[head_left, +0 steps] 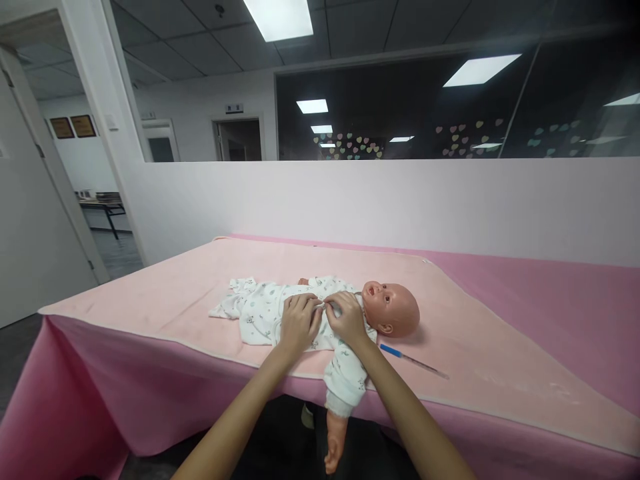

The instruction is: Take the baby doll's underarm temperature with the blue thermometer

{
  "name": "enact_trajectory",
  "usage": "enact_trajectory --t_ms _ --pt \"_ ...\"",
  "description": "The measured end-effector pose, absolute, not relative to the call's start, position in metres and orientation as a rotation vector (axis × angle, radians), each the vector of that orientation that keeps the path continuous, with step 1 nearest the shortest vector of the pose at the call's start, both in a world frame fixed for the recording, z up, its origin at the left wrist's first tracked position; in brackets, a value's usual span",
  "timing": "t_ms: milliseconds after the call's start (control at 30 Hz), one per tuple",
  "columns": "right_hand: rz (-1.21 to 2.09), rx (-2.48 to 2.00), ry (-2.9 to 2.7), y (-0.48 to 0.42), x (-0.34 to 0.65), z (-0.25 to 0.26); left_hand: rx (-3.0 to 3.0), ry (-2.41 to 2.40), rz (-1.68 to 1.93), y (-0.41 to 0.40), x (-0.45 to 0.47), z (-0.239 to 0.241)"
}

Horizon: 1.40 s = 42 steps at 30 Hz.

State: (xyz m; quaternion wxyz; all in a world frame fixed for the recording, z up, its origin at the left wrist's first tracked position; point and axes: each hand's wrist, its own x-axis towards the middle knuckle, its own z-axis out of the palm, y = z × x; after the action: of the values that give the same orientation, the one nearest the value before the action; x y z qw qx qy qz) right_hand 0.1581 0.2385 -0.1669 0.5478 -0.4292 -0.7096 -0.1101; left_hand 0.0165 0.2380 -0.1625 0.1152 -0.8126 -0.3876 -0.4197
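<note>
A baby doll (pixel 397 310) lies on its back with its head to the right. It wears a white printed baby outfit (pixel 263 313), whose empty-looking leg ends spread to the left. At the chest, my left hand (pixel 299 321) pinches the front of the outfit. My right hand (pixel 349 320) is closed on the outfit just beside it, near the neck, fingertips almost meeting the left ones. Whether they grip a tie or plain fabric is too small to tell. One doll arm (pixel 336 437) hangs over the table's front edge between my forearms.
A thin stick with a blue end (pixel 415 361), perhaps a pen, lies right of the doll. Under everything is a peach mat (pixel 165 293) over a pink tablecloth (pixel 565 320). Behind the table rises a white half wall (pixel 400 207) with windows; a door (pixel 40 200) stands at left.
</note>
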Motion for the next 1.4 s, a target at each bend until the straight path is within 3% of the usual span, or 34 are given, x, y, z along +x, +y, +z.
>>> enact_trajectory --t_ms 1400 --pt "-0.295 -0.995 -1.689 0.2347 0.1582 -0.1667 -2.35 -1.135 -1.141 0.2425 0.0172 -0.166"
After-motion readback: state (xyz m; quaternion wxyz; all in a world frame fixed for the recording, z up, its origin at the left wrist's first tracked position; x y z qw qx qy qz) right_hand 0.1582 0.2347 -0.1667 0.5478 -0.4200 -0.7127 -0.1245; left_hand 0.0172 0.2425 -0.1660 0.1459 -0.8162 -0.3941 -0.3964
